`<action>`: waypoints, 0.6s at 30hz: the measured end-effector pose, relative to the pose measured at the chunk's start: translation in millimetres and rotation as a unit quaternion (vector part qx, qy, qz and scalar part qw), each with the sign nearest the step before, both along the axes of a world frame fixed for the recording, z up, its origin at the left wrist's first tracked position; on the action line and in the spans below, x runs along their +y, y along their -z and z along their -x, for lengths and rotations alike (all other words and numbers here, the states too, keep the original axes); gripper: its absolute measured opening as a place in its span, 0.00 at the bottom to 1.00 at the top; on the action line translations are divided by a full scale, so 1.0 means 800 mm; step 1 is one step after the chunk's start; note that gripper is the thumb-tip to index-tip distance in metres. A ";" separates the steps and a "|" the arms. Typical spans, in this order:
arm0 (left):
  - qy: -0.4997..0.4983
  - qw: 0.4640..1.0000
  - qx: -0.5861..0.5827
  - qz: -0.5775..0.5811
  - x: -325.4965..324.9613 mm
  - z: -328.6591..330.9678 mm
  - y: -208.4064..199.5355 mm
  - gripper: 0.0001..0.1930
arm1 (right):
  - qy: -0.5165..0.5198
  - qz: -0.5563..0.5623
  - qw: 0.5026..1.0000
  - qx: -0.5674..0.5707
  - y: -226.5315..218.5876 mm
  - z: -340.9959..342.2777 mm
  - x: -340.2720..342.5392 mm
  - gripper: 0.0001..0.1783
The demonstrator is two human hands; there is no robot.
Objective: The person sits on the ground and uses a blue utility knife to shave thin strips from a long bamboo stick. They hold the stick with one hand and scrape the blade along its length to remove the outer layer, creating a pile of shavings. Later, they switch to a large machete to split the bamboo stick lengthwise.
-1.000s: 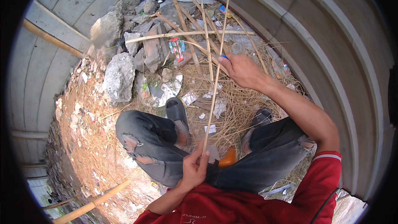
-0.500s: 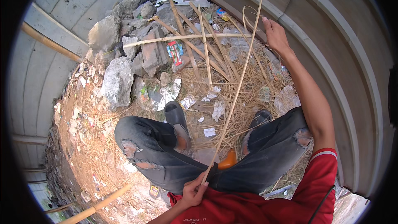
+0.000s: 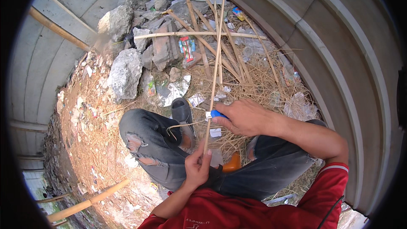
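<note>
A long thin bamboo strip [image 3: 217, 63] stands tilted away from me, its near end gripped in my left hand [image 3: 197, 167] close to my lap. My right hand [image 3: 246, 117] is closed around a blue-handled cutter knife [image 3: 217, 113]. Its short pale blade lies against the strip, a little beyond my left hand. From that spot a thin curled shaving [image 3: 173, 130] hangs out to the left, over my knee. Most of the cutter's handle is hidden inside my right fist.
Several bamboo strips [image 3: 199, 44] lie on dry straw ahead, one crossing the others. Broken stones [image 3: 125, 74] and litter are piled at the far left. Corrugated metal [image 3: 322, 59] curves along the right. An orange object [image 3: 232, 163] rests between my legs, and a bamboo pole [image 3: 91, 201] slants at lower left.
My right hand has come from the strip's far part down near my left hand, with the blue cutter now visible. The strip has swung left, and a curled shaving shows on its left side.
</note>
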State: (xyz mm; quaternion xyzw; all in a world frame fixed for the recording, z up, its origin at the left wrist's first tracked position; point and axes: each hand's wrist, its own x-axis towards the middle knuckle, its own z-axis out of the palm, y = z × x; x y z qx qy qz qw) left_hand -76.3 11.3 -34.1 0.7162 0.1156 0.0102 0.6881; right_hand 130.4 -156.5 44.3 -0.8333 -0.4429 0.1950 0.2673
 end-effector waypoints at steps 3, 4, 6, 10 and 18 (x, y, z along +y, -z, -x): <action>-0.019 0.999 0.014 -0.023 -0.001 -0.013 -0.012 0.22 | -0.038 0.009 0.999 0.001 0.007 0.026 0.004 0.20; -0.024 0.999 0.023 -0.018 -0.003 -0.015 -0.018 0.22 | -0.042 0.019 0.999 -0.002 0.005 0.026 0.005 0.20; -0.033 0.999 0.041 -0.007 -0.006 -0.019 -0.029 0.23 | -0.039 0.028 0.999 -0.011 0.006 0.024 0.007 0.20; -0.027 0.999 -0.009 -0.045 -0.001 -0.019 -0.013 0.23 | 0.055 0.002 0.997 -0.057 0.028 -0.008 0.010 0.22; -0.011 0.998 0.043 0.042 -0.009 0.000 -0.009 0.24 | 0.060 0.020 0.998 0.004 0.017 -0.041 -0.003 0.23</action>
